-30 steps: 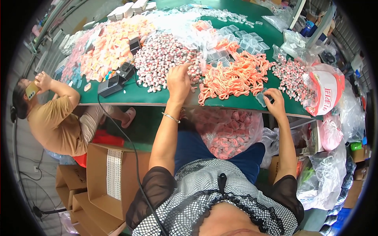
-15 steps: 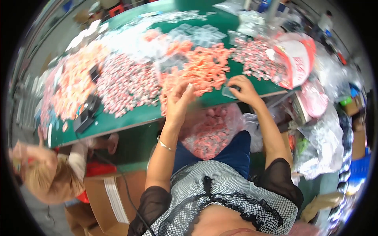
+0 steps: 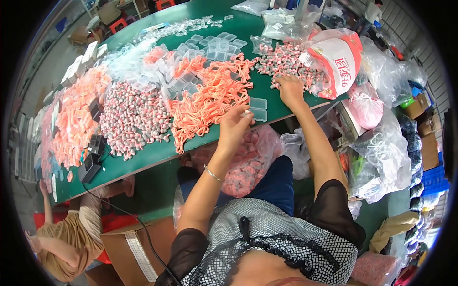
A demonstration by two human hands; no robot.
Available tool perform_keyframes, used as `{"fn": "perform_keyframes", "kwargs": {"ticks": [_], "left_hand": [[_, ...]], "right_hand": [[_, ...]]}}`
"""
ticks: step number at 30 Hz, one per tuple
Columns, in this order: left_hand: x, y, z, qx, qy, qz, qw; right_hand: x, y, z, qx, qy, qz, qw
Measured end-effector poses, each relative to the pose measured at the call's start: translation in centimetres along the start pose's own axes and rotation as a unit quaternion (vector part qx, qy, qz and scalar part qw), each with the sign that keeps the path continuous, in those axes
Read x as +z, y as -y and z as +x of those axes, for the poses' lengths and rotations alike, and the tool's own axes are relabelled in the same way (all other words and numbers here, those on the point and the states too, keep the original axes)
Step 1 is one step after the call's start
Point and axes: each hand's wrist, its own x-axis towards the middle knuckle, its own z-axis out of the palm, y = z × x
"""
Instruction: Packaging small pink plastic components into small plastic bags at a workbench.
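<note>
My left hand (image 3: 236, 120) is at the table's front edge, thumb and fingers pinched round a small pale thing I cannot make out. Close by its fingertips lies an open clear plastic case (image 3: 258, 108) with two halves. My right hand (image 3: 290, 91) reaches to the near edge of a heap of small rounded pink-and-grey pieces (image 3: 286, 59). Its fingers are bent together over the pieces, and what they hold is hidden. To the left of my left hand spreads a pile of looped orange cords (image 3: 210, 95).
Another pink-and-grey heap (image 3: 133, 114), orange pieces (image 3: 78, 119) and black devices (image 3: 90, 164) cover the green table's left. Clear cases (image 3: 219, 47) lie farther back. A red-and-white bag (image 3: 338, 62) stands right. A filled plastic bag (image 3: 248, 167) hangs before my knees; another person (image 3: 71, 238) sits left.
My right hand has gone from the clear case to the right-hand heap. The left hand has moved right, beside the case, its fingers now pinched. The view has shifted slightly.
</note>
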Motion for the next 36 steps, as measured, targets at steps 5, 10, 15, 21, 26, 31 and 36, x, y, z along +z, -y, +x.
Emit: {"fn": "perform_keyframes", "kwargs": {"ticks": [5, 10, 15, 21, 26, 31, 36], "left_hand": [[-0.5, 1.8, 1.5, 0.178, -0.030, 0.257, 0.949], [0.2, 1.5, 2.2, 0.227, -0.064, 0.302, 0.924], [0.2, 2.2, 2.8, 0.288, -0.058, 0.416, 0.861], [0.2, 2.5, 2.4, 0.276, -0.063, 0.497, 0.820], [-0.2, 2.4, 2.2, 0.289, -0.047, 0.493, 0.819], [-0.9, 2.3, 2.0, 0.302, -0.020, 0.480, 0.823], [-1.1, 2.1, 1.6, 0.297, -0.009, 0.484, 0.823]], "right_hand": [[-1.2, -0.1, 0.2, -0.042, 0.001, 0.036, 0.998], [-4.4, 2.2, -2.6, 0.001, 0.069, 0.213, 0.975], [-6.8, 6.2, -4.1, -0.072, 0.108, 0.183, 0.975], [-6.5, 7.7, -3.7, -0.128, 0.159, 0.056, 0.977], [-6.5, 8.1, -3.7, -0.082, 0.154, 0.113, 0.978], [-6.0, 7.4, -3.5, -0.116, 0.136, 0.143, 0.973], [-6.7, 7.2, -2.5, -0.163, 0.174, 0.145, 0.960]]}}
